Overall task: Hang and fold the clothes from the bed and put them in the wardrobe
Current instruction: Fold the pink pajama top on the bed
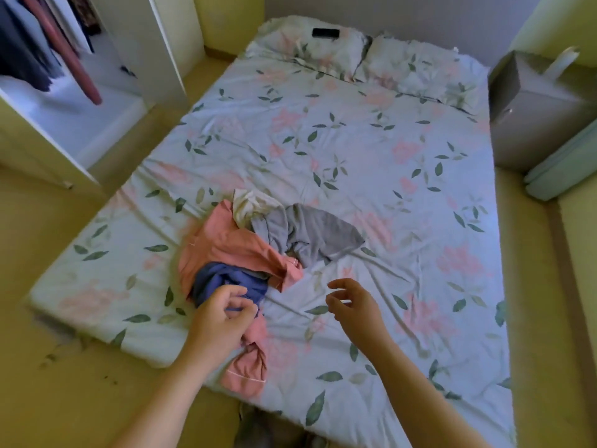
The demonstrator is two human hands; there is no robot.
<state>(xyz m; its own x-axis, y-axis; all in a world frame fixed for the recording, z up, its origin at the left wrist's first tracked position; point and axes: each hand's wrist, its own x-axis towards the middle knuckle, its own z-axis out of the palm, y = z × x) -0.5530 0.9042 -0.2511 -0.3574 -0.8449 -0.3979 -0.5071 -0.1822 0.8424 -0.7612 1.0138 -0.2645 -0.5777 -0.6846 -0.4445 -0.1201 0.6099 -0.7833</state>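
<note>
Pale blue fabric printed with pink blossoms and green leaves covers the bed (pixel 371 150), which fills most of the view. At the left stands the white wardrobe (pixel 155 50), open, with dark clothes hanging inside. A grey cabinet (pixel 536 124) sits just beside the bed's far right corner. The clothes lie heaped near the foot of the bed, left of middle. A pink garment (pixel 226 244) is the largest and trails to the mattress edge. A grey garment (pixel 319 234) touches its right side. A blue garment (pixel 226 279) lies bunched on the pink one, and a cream garment (pixel 248 205) (partly tucked under the others) shows at the far side. The left hand (pixel 223 315) pinches a fold of the blue garment. The right hand (pixel 352 305) hovers over bare sheet just right of the heap, fingers loosely curled and holding nothing. A small black object (pixel 325 33) rests on the left pillow (pixel 290 46)
</note>
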